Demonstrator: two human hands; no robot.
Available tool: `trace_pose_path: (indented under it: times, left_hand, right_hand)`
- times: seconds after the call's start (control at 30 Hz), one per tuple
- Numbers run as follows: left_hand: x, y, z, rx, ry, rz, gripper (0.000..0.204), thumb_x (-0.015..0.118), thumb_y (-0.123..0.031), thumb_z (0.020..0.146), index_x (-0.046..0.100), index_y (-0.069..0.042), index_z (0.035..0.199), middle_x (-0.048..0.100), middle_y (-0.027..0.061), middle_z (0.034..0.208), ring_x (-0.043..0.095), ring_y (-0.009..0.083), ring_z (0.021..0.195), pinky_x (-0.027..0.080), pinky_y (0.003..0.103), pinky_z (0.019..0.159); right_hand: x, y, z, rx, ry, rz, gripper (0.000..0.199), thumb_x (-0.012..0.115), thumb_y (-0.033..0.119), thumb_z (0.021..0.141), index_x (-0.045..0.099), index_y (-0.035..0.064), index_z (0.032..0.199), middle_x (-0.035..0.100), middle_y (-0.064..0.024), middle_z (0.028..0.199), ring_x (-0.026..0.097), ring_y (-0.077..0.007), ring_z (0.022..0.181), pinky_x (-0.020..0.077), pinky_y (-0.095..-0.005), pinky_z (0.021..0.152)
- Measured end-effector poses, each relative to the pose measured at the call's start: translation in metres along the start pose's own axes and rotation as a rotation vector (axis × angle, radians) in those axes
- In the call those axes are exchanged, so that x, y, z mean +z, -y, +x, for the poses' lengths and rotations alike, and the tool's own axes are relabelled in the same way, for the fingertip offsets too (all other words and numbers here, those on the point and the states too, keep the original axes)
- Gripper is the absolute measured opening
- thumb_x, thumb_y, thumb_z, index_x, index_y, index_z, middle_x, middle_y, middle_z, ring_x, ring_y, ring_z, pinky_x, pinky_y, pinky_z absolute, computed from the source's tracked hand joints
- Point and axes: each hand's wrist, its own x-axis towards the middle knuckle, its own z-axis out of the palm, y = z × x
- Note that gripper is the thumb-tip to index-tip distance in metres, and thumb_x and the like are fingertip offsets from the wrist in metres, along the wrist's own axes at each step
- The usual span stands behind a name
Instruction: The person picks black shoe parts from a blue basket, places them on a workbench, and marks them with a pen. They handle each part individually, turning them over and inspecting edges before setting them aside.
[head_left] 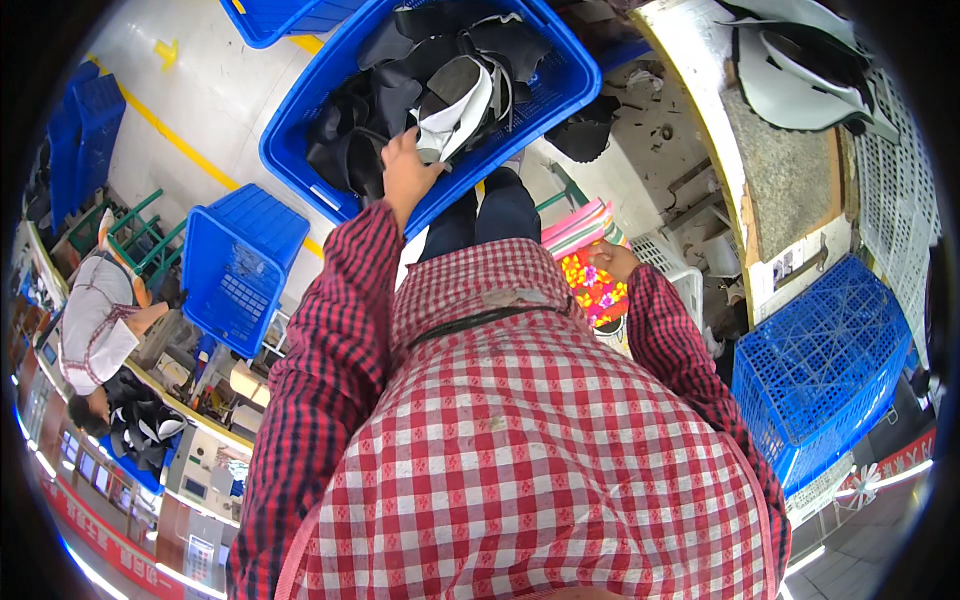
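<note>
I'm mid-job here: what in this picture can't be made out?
All in the head view:
Blue basket: floor hidden by dark pieces heaped inside.
Right hand at the striped cloth: too small to tell grip from touch.
Blue crate: cut off by the top edge.
Co-worker: too small to tell what's held.

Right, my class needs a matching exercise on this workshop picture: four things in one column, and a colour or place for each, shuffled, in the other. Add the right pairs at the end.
Column one
1. The wearer's left hand
2. The wearer's right hand
3. The apron
4. The floor line

Column two
A. At the red floral fabric
B. Yellow
C. At a white-and-grey shoe upper in the blue basket
D. Red-and-white checks

Right pairs: 1-C; 2-A; 3-D; 4-B
</note>
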Motion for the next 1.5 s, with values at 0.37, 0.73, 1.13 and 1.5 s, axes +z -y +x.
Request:
trace_pose_path:
  times: [0.37,0.73,1.13,1.5]
  left_hand:
    - [0.061,0.05,0.062,0.135,0.246,0.06,0.023,0.063,-0.016,0.091,0.069,-0.009,0.111,0.069,0.0179,0.112,0.064,0.0374,0.106,0.049,0.041,0.095]
    - [-0.111,0.022,-0.167,-0.295,0.024,-0.039,0.017,0.05,-0.013,0.106,0.053,0.0,0.095,0.052,0.012,0.077,0.047,0.0199,0.07,0.041,0.037,0.064]
    - [-0.005,-0.004,-0.244,-0.764,0.332,-0.231,0.018,0.053,-0.012,0.104,0.058,0.005,0.11,0.063,0.0124,0.099,0.056,0.0216,0.089,0.047,0.034,0.081]
    - [0.011,0.02,-0.263,-0.955,0.381,-0.286,0.033,0.077,-0.011,0.085,0.064,0.0,0.113,0.067,0.0172,0.103,0.064,0.0276,0.1,0.05,0.039,0.084]
  right_hand:
    - [-0.024,-0.058,0.142,0.072,-0.247,0.327,0.03,0.063,0.018,0.099,0.065,0.0012,0.124,0.073,-0.0066,0.103,0.069,-0.0139,0.101,0.052,-0.0275,0.093]
    - [-0.018,-0.187,0.23,0.193,-0.4,0.048,0.029,0.068,0.023,0.091,0.073,0.0053,0.114,0.076,-0.0079,0.098,0.071,-0.0171,0.089,0.0548,-0.0302,0.084]
    - [-0.075,-0.244,0.449,0.323,-0.698,0.061,0.04,0.067,0.042,0.092,0.07,0.0051,0.108,0.071,-0.0181,0.099,0.066,-0.0353,0.09,0.052,-0.0449,0.08]
    - [-0.036,-0.23,0.452,0.327,-1.113,1.252,0.024,0.073,0.021,0.091,0.062,0.002,0.082,0.065,-0.0081,0.075,0.056,-0.0187,0.061,0.047,-0.0368,0.058]
